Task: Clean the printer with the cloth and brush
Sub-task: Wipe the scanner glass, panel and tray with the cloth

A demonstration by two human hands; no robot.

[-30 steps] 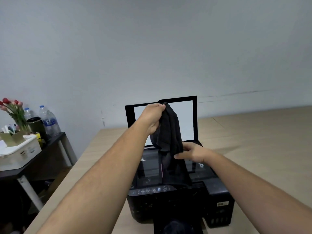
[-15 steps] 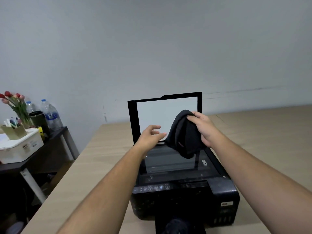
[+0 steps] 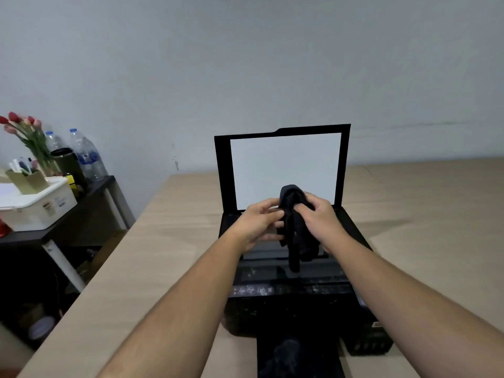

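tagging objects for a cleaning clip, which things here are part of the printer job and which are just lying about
In the job: printer, scanner lid raised; dark cloth, held over it by left hand and right hand.
Just lying about: tulips, water bottles, white box, all on the side table.

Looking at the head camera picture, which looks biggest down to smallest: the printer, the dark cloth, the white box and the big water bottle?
1. printer
2. white box and cloth: too alike to rank, and the box sits farther from the camera
3. water bottle
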